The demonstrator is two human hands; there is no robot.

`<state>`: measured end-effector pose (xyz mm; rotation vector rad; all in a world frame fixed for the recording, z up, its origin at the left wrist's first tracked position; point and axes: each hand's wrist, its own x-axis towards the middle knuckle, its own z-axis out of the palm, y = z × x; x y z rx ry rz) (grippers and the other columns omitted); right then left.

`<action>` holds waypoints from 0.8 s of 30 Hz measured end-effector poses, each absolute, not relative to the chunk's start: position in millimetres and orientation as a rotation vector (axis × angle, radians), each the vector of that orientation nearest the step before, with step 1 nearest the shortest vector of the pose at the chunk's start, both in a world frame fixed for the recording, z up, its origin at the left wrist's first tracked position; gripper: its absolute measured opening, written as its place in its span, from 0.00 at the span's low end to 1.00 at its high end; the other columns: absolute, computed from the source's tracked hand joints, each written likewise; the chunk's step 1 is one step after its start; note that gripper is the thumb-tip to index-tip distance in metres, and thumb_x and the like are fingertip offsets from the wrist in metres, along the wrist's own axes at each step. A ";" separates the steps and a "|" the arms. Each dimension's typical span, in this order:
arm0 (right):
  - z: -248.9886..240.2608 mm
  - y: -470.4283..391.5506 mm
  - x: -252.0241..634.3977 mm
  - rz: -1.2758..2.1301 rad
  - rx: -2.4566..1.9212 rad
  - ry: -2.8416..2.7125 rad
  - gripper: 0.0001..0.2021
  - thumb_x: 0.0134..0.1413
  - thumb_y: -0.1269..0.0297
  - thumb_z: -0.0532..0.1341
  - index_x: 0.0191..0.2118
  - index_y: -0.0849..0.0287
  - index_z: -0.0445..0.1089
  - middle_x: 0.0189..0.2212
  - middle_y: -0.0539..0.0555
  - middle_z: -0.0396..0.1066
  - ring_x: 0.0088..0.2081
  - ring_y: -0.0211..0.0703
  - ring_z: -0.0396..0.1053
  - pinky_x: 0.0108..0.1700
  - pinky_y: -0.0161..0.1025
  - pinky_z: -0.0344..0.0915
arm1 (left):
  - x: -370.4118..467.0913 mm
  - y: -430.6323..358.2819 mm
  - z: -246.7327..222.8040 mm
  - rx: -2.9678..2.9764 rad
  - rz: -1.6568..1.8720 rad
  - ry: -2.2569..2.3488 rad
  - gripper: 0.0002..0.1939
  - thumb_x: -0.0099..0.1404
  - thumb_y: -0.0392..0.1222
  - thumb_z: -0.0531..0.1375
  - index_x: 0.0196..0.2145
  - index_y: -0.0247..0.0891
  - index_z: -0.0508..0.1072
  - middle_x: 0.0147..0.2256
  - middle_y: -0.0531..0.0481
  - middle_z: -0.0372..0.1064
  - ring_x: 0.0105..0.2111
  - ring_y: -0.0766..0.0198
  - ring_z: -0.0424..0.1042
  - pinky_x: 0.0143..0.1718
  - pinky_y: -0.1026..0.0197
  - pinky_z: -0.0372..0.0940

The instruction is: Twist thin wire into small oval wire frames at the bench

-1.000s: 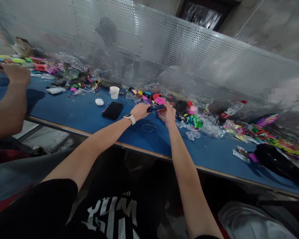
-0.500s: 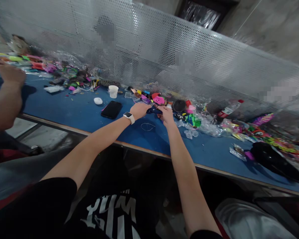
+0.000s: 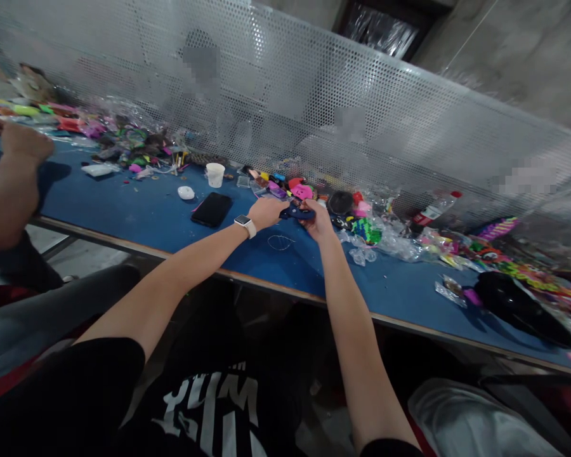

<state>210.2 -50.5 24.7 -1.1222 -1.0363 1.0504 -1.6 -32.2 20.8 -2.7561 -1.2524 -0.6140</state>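
A small dark navy item [image 3: 299, 211] with pale specks is held up between my two hands above the blue table [image 3: 261, 260]; its exact kind is too small to tell. My left hand [image 3: 266, 212], with a white-banded watch on the wrist, is closed on its left end. Closed on the right end is my right hand [image 3: 318, 219], thumb and fingers at its edge. On the table just below lies a thin loop of pale thread or wire [image 3: 280, 242]. A black phone [image 3: 212, 209] lies left of my left hand.
Behind my hands runs a heap of colourful small items, including a pink piece [image 3: 302, 192]. A white cup [image 3: 215, 174] and a white case [image 3: 186, 192] stand left. A bottle [image 3: 435, 211] and black bag [image 3: 523, 308] are right. Another person's arm [image 3: 16, 178] reaches in left.
The navy item has turned in my hands, showing more of its right end. My right hand's fingers have shifted around it. My left hand stays nearly in place.
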 end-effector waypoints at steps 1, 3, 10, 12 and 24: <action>24.3 -50.8 209.3 1.047 -1.108 -1.054 0.17 0.59 0.47 0.78 0.38 0.53 0.77 0.30 0.47 0.77 0.27 0.40 0.71 0.24 0.36 0.71 | -1.5 -32.1 20.4 -2.754 -0.618 -1.265 0.21 0.78 0.38 0.65 0.65 0.38 0.80 0.55 0.31 0.85 0.57 0.37 0.84 0.58 0.44 0.74; 23.1 -50.6 208.3 1.051 -1.090 -1.057 0.17 0.58 0.48 0.79 0.37 0.53 0.78 0.30 0.47 0.78 0.26 0.39 0.71 0.25 0.36 0.72 | -1.5 -31.4 19.6 -2.749 -0.632 -1.294 0.22 0.78 0.38 0.65 0.66 0.37 0.79 0.55 0.30 0.85 0.58 0.37 0.84 0.59 0.44 0.74; 18.4 -45.9 210.0 1.052 -1.070 -0.996 0.15 0.56 0.52 0.81 0.39 0.54 0.80 0.30 0.46 0.78 0.26 0.37 0.72 0.23 0.32 0.69 | -3.9 -27.1 17.5 -2.756 -0.739 -1.121 0.27 0.75 0.38 0.67 0.69 0.33 0.75 0.64 0.28 0.77 0.68 0.35 0.73 0.71 0.40 0.63; 18.4 -43.2 212.3 0.964 -1.050 -0.968 0.17 0.59 0.48 0.80 0.40 0.53 0.80 0.33 0.48 0.80 0.28 0.39 0.73 0.25 0.34 0.72 | -3.6 -27.8 17.7 -2.740 -0.748 -1.119 0.28 0.76 0.40 0.67 0.71 0.34 0.73 0.67 0.28 0.74 0.69 0.35 0.70 0.73 0.40 0.61; 7.7 -23.7 243.5 0.552 -1.004 -0.942 0.32 0.50 0.23 0.69 0.40 0.49 0.73 0.27 0.47 0.64 0.28 0.46 0.66 0.30 0.44 0.66 | -15.8 -81.2 31.8 -2.661 -0.616 -1.230 0.38 0.85 0.65 0.58 0.77 0.32 0.68 0.66 0.26 0.74 0.65 0.32 0.72 0.68 0.40 0.63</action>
